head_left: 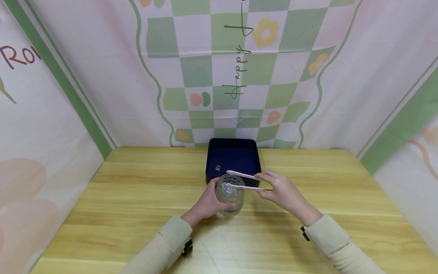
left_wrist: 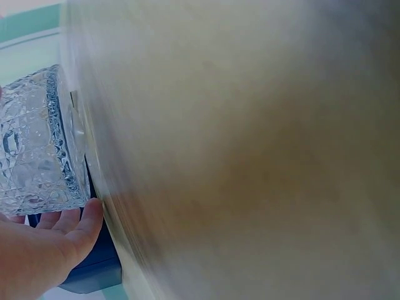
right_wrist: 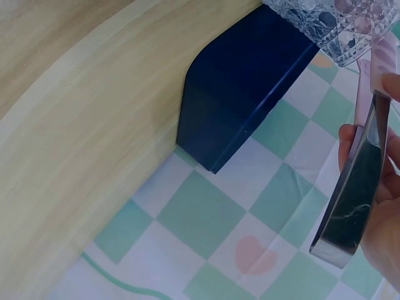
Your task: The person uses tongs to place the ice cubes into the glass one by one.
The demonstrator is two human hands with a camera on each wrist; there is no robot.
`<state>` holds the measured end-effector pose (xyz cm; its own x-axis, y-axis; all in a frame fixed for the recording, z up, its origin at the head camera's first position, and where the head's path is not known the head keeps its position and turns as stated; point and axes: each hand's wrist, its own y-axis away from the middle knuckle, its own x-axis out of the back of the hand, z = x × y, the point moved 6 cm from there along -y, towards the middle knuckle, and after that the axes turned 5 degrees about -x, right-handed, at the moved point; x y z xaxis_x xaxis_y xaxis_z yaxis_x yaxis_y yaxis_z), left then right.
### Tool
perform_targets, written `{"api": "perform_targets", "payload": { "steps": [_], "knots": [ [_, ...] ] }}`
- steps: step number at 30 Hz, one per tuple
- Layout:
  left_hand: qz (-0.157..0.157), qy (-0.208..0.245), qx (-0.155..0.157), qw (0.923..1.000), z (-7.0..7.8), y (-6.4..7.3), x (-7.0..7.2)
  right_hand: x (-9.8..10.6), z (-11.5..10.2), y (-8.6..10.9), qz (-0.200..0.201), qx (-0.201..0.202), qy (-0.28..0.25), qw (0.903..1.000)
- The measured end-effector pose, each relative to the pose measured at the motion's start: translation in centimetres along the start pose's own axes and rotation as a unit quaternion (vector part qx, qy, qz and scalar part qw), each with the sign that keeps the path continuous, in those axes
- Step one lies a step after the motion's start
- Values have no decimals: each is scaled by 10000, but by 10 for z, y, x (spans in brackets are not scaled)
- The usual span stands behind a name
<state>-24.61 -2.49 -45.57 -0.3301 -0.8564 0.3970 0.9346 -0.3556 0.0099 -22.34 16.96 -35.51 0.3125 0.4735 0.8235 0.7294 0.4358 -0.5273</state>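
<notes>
My left hand (head_left: pixel 209 201) grips a clear cut-glass tumbler (head_left: pixel 230 203) from its left side, thumb across the near side. The tumbler's faceted wall also shows in the left wrist view, with my fingers curled beneath it there. In my right hand (head_left: pixel 282 190) is a pair of tongs (head_left: pixel 243 187) with pale pink arms and a shiny metal bend. The tongs' arms are spread, pinched between thumb and fingers. One tip lies over the tumbler's mouth, the other over its far rim. Small clear pieces appear inside the tumbler, blurred by the patterned glass.
Just behind the tumbler, a dark blue square tray (head_left: pixel 251 152) stands at the table's back edge. A small clear, whitish piece (head_left: pixel 218 167) lies in it. Behind the wooden table (head_left: pixel 147 198) hangs a green-and-white checked cloth (head_left: pixel 226 68), with more printed cloth at both sides.
</notes>
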Motion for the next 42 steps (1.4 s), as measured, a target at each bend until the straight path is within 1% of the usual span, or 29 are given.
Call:
{"api": "perform_targets", "payload": {
  "steps": [3, 6, 9, 14, 17, 20, 23, 28, 34, 42],
  "knots": [
    [2, -13, 17, 10000, 0, 0, 0, 0, 0, -3, -6, -48, 3, 10000],
    [-1, -18, 22, 10000, 1, 1, 1, -1, 1, -8, -102, -212, -14, 9997],
    [-7, -13, 15, 10000, 1, 1, 1, -2, 4, -16, -270, -515, -76, 9983],
    [-14, -69, 24, 10000, 2, 0, 1, -8, 10, -34, -583, -1049, -130, 9927],
    [-29, -107, 71, 9999, 2, 1, 1, -14, 13, -46, -767, -1245, 2, 9892],
    [-41, -111, 108, 9999, 2, 1, 1, -21, 14, -57, -927, -1328, 154, 9867],
    [-35, -110, 119, 9999, 2, 2, 1, -30, 15, -66, -1080, -1325, 338, 9847],
    [-12, -71, 73, 9999, 2, 1, 1, -44, 17, -76, -1408, -1429, 464, 9786],
    [-44, -66, 85, 9999, 2, 2, -1, -56, 21, -82, -1698, -1579, 484, 9715],
    [-30, -40, 109, 9999, 0, 1, 0, -70, 24, -83, -2046, -1629, 392, 9644]
  ]
}}
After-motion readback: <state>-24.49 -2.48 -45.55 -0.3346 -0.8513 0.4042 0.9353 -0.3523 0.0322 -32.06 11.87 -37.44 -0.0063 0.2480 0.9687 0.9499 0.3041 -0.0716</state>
